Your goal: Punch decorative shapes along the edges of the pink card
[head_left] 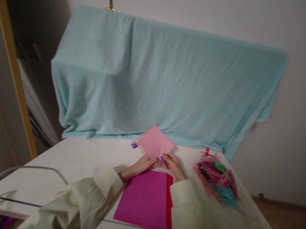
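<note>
Hands pinch my pink sheet: two edges punched, magenta stack untouched, strips piled right.

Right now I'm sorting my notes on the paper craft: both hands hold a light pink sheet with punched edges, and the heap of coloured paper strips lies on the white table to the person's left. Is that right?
One detail is off. The head view shows the heap of coloured paper strips on the white table to the person's right, not left. The left hand and right hand do hold the light pink sheet with punched edges.
</note>
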A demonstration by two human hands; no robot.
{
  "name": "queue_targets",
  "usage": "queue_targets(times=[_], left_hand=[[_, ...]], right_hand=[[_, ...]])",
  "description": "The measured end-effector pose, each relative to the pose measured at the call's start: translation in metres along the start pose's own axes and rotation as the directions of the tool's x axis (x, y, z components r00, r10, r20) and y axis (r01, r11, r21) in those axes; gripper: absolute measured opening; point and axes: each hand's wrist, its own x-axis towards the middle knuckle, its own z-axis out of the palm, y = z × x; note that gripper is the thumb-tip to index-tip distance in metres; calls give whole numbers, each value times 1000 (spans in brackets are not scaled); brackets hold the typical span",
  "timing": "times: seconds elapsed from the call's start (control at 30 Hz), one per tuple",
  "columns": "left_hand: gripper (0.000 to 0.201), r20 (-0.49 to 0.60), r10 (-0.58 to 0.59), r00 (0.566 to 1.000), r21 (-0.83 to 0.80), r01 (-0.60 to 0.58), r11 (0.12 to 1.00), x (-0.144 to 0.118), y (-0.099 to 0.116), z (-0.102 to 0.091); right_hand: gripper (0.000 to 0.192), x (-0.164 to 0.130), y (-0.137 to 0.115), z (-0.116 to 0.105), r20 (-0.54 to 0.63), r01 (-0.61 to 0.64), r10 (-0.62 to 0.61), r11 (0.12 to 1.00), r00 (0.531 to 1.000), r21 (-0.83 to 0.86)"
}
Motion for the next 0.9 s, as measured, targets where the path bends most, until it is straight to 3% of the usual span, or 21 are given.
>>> queue_targets(times=[0.23, 0.47, 0.67, 0.9], left_hand=[[36, -28, 0, 1000, 13, 0, 1000, 1, -9, 4], [36, -222, 34, 975, 11, -32, 999, 3, -9, 3], [39, -161, 29, 987, -79, -43, 996, 8, -15, 1], [33, -222, 19, 975, -52, -31, 998, 6, -12, 1]], right_hand=[[28, 2, 5, -3, 20, 43, -42, 999, 999, -23], [32, 4, 6, -2, -5, 0, -1, 999, 1000, -53], [29, 4, 6, -1, 12, -6, 5, 1000, 1000, 8], [28, 5, 8, -4, -36, 0, 0, 1000, 999, 14]])
